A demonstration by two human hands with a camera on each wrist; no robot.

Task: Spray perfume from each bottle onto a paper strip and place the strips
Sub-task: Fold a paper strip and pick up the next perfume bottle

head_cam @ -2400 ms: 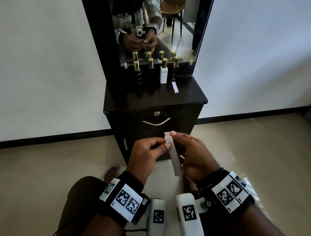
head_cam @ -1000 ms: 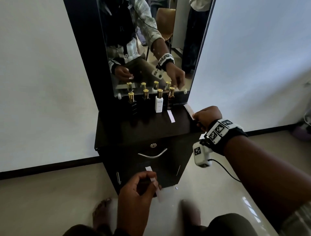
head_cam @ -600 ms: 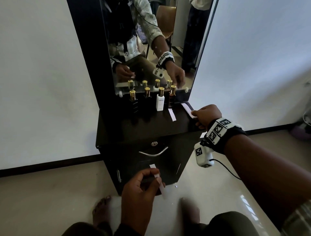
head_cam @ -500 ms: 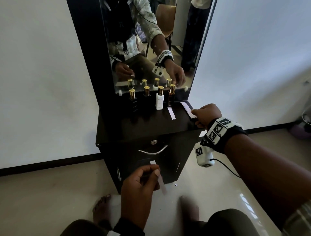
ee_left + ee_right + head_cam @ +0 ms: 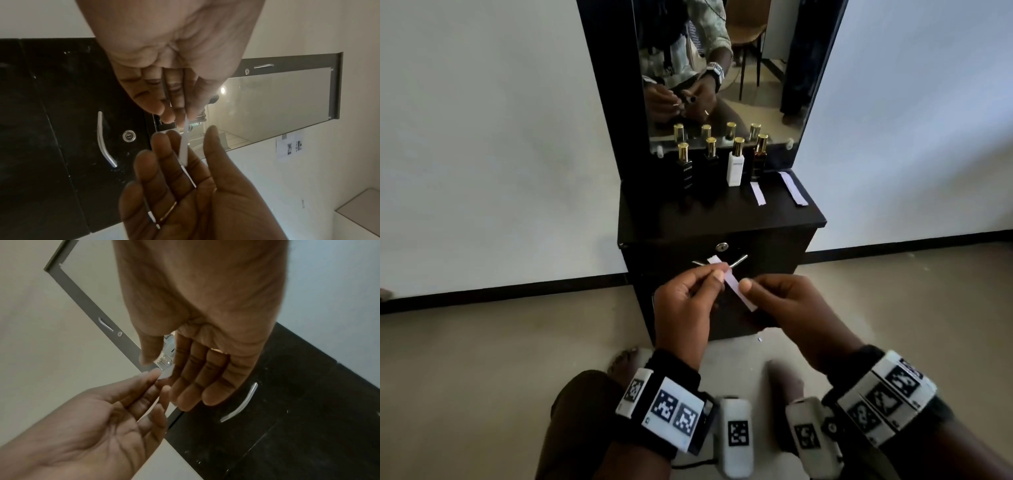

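A: Item one, left hand (image 5: 685, 308)?

B: I log it as pinching the upper end of a paper strip (image 5: 732, 284) between thumb and fingertips, low in front of the cabinet (image 5: 722, 222).

A: Item two, right hand (image 5: 787, 305)?

B: Thumb tip at the strip's middle, fingers loosely extended behind it. From the wrist views I judge it a light pinch, though I can't confirm firm contact. A thin dark sliver lies across those fingers; I can't identify it.

A: Item three, bottles?

B: Four gold-capped perfume bottles (image 5: 722, 164) in a row at the mirror's (image 5: 722, 68) foot: two black, one white bottle (image 5: 735, 168), one dark amber. All upright, caps on.

A: Item four, strips already down?

B: Two placed strips (image 5: 758, 193) on the cabinet top, one in front of the amber bottle, the other near the right edge.

A: Risks?

B: The held strip may be more than one sheet stuck together; a careless peel could bend it or drop one to the floor. The strip by the edge could be swept off by a passing sleeve. Reaching for a bottle one-handed could topple a neighbour, since they stand close.
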